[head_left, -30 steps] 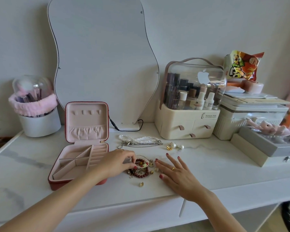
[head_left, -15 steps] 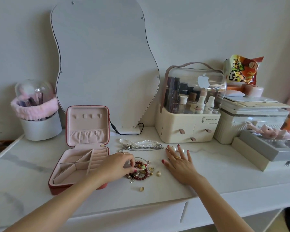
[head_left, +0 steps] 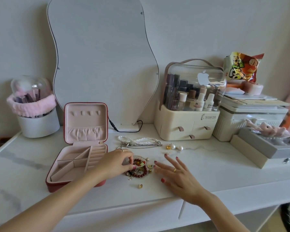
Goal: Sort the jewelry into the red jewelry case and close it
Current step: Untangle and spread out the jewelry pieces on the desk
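The red jewelry case (head_left: 77, 166) lies open on the white desk, its pink lid upright and its compartments bare. To its right sits a small heap of jewelry: a red bead bracelet (head_left: 141, 172), a silver bangle (head_left: 141, 157) and small gold pieces. My left hand (head_left: 115, 162) rests on the heap's left side, fingertips pinched on the bangle. My right hand (head_left: 176, 174) hovers flat just right of the heap, fingers spread, holding nothing. Pearl and silver necklaces (head_left: 139, 142) lie behind. Pearl earrings (head_left: 173, 147) lie further right. A gold ring (head_left: 140, 186) lies alone near the front.
A wavy mirror (head_left: 104, 64) leans on the wall behind the case, its black cable (head_left: 117, 128) trailing on the desk. A cream cosmetics organiser (head_left: 187, 124) stands at the right, stacked boxes (head_left: 251, 144) beyond it. A brush holder (head_left: 35, 114) stands at the left.
My right hand reached back toward the pearl earrings, then drew forward again beside the heap. My left hand stayed on the heap, fingers working at the bangle.
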